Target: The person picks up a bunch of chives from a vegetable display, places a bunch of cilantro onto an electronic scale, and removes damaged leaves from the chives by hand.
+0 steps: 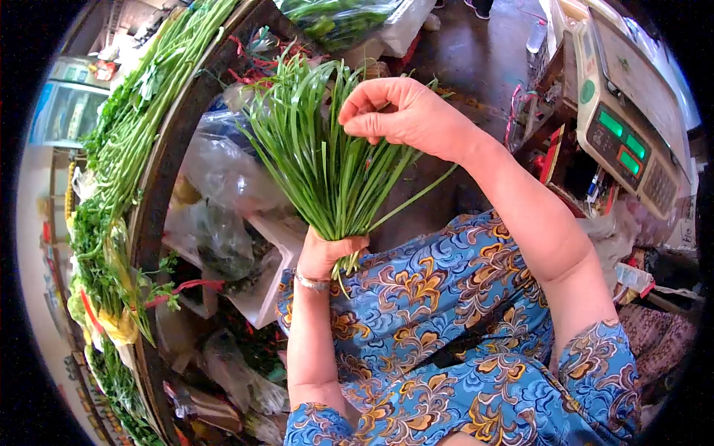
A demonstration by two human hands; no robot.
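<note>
A fanned bunch of long, flat green leaves that look like garlic chives [327, 163] stands upright in the middle of the view. My left hand [327, 254], with a bracelet at the wrist, is wrapped round the stem ends, which poke out below the fist. Over the upper right part of the leaves is my right hand [401, 115], thumb and fingertips pinched together. Whatever lies between those fingertips, if anything, is too small to make out. One chive leaf sticks out sideways from the bunch on the right.
Along the left, a shelf edge [160, 149] carries long green stalks [160, 82] and leafy herbs [100, 238]. Plastic bags [230, 167] and a white foam box [271, 279] lie below it. A lit digital scale [628, 141] stands at right. Bagged greens [335, 18] sit at the top.
</note>
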